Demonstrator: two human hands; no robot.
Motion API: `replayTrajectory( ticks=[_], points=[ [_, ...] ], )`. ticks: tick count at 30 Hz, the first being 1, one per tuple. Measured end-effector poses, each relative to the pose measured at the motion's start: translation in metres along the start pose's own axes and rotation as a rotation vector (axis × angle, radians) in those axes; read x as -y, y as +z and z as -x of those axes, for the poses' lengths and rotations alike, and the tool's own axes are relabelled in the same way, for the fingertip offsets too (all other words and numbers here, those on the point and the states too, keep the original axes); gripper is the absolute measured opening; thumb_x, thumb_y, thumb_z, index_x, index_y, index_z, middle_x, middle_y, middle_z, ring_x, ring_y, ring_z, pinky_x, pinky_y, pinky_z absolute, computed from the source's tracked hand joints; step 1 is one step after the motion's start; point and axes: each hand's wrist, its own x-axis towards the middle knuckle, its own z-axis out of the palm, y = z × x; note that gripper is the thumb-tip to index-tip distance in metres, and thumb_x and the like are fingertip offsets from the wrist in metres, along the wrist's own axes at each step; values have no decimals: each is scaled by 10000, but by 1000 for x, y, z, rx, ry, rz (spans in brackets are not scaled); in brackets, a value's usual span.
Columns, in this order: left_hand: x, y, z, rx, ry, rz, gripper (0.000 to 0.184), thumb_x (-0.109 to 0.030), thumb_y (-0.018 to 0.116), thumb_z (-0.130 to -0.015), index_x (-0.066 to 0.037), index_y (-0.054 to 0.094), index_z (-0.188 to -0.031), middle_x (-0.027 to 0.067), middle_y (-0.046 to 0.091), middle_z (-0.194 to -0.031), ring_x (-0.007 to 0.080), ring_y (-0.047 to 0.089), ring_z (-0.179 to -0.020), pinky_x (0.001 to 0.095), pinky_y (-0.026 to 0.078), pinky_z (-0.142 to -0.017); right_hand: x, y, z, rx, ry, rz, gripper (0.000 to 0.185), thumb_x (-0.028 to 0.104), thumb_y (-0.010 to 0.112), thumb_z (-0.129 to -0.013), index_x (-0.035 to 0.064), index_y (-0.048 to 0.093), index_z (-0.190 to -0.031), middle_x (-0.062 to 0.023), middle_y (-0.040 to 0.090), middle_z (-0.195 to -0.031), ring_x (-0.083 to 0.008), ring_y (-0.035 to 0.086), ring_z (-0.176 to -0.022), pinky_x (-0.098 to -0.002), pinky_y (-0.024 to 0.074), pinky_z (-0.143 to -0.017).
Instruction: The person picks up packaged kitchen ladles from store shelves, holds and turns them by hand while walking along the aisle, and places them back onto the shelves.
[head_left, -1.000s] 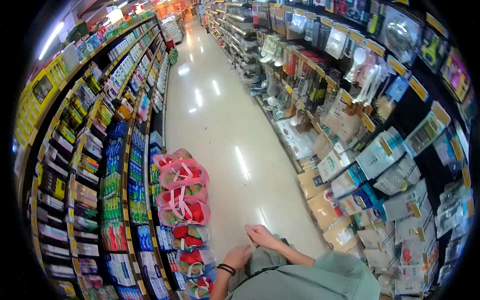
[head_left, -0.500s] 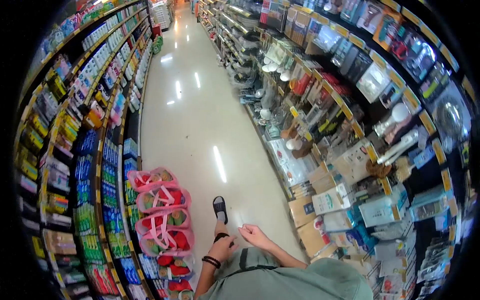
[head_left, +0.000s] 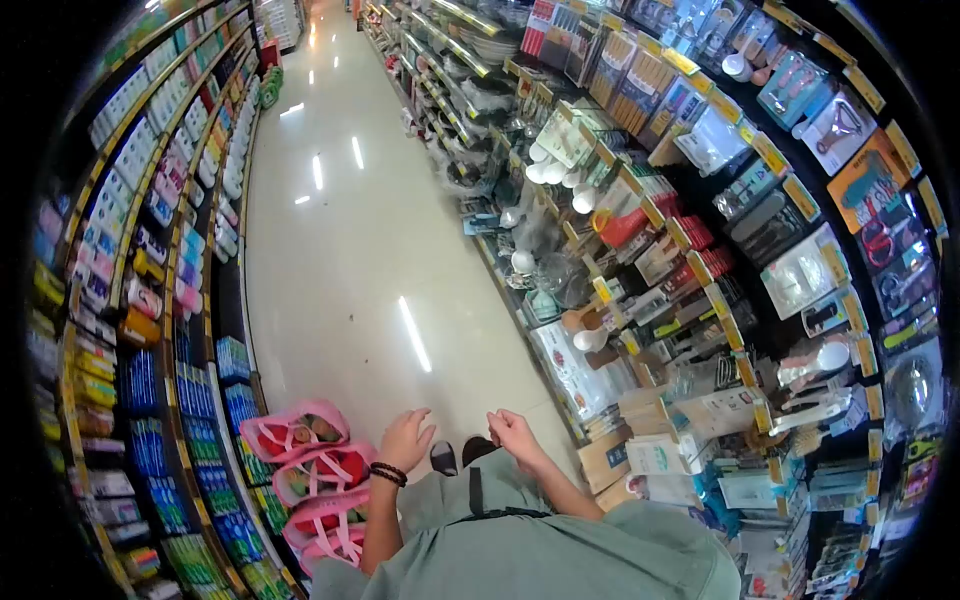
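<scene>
In the lower middle of the head view, my left hand (head_left: pixel 408 438) is held in front of my body with its fingers stretched out and nothing in it. Dark bead bracelets (head_left: pixel 388 474) circle that wrist. Pink bags (head_left: pixel 310 480) with red and green contents stand on the floor to its left, apart from the hand. My right hand (head_left: pixel 513 435) is a short way to the right, its fingers curled in with no object showing. Below and between the hands hangs the green garment (head_left: pixel 500 545) I wear. Both feet in dark sandals (head_left: pixel 444 458) are partly hidden by it.
A tall shelf (head_left: pixel 215 430) of boxed and bottled goods runs along the left. On the right, a rack (head_left: pixel 690 290) holds packaged kitchen utensils, including white ladles (head_left: pixel 590 340) and scissors (head_left: pixel 877 243). Between them a pale glossy floor (head_left: pixel 350 260) stretches away.
My left hand has risen away from my thigh and its fingers have straightened. My right hand has moved slightly up and right. The view has shifted, and the pink bags now sit lower.
</scene>
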Motion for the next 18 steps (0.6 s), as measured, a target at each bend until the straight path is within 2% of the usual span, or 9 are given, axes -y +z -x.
replayTrajectory(
  ticks=[4, 7, 11, 13, 15, 18],
  points=[
    [22, -16, -70, 77, 18, -12, 345, -237, 606, -872, -31, 585, -1148, 199, 631, -1029, 368, 588, -982, 444, 475, -850, 29, 8, -74, 40, 7, -3, 344, 284, 512, -975, 95, 473, -690, 28, 470, -612, -63, 419, -557, -234, 323, -528],
    [44, -8, -120, 224, -6, 0, 349, -247, 605, -878, -34, 588, -1155, 203, 638, -1033, 371, 593, -982, 442, 476, -857, 44, 11, -141, 61, 8, -10, 341, 291, 511, -979, 92, 480, -704, 29, 474, -619, -62, 430, -560, -229, 332, -528],
    [77, 2, -198, 377, 110, -72, 366, -267, 599, -885, -35, 588, -1167, 217, 639, -1031, 386, 595, -980, 446, 477, -860, 76, 7, -247, 56, -33, -121, 328, 295, 512, -985, 90, 499, -729, 32, 484, -632, -59, 454, -573, -221, 350, -534],
    [70, -13, -245, 433, 119, -113, 369, -270, 595, -886, -35, 586, -1170, 219, 636, -1031, 389, 592, -982, 448, 477, -859, 109, 0, -296, 34, 40, -142, 300, 265, 514, -983, 86, 516, -742, 30, 492, -644, -65, 469, -578, -218, 380, -559],
    [67, -35, -300, 460, 124, -138, 372, -271, 594, -886, -35, 583, -1173, 220, 632, -1033, 391, 588, -986, 450, 476, -858, 146, -7, -345, 35, -6, -123, 278, 240, 517, -974, 81, 511, -746, 18, 495, -651, -72, 469, -584, -224, 390, -569],
    [54, -63, -381, 448, 95, -135, 382, -261, 597, -881, -31, 573, -1186, 222, 622, -1042, 394, 585, -983, 453, 478, -850, 185, -12, -420, 8, -80, -263, 303, 235, 509, -970, 82, 476, -710, 4, 487, -624, -89, 462, -577, -253, 388, -557]
  ],
)
